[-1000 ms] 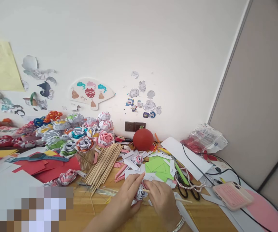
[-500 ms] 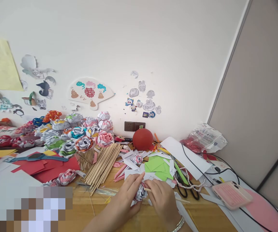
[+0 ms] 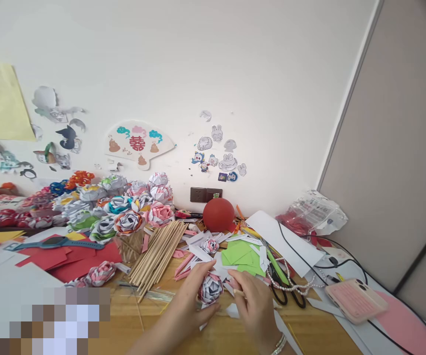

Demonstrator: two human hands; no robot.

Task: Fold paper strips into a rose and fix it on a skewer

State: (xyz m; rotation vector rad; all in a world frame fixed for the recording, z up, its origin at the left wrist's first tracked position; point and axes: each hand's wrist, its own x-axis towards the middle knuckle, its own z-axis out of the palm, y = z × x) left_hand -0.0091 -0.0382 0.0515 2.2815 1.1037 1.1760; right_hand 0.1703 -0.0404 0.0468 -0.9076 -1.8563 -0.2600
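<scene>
Between the thumb and fingers of my left hand (image 3: 192, 296) is a rolled paper flower (image 3: 211, 289), white with dark and pink edges, its layered petals facing up. My right hand (image 3: 251, 301) is a little to the right, apart from the flower, its fingers closed on a thin pale wooden stick (image 3: 239, 293); most of the stick is hidden by the hand. Just beyond both hands lie loose white paper strips, green paper squares (image 3: 243, 256) and a smaller pink-and-white paper flower (image 3: 210, 245).
A bundle of wooden sticks (image 3: 159, 256) lies left of my hands, near piled paper flowers (image 3: 127, 222). Behind stands a red ball-shaped object (image 3: 218, 214). To the right are black-handled scissors (image 3: 296, 294), a bead string (image 3: 311, 280), cables and a pink-cased phone (image 3: 356, 300).
My right hand has drawn back to the right from the paper flower with the stick. The flower now shows more fully in my left hand, whose fingers have spread wider around it.
</scene>
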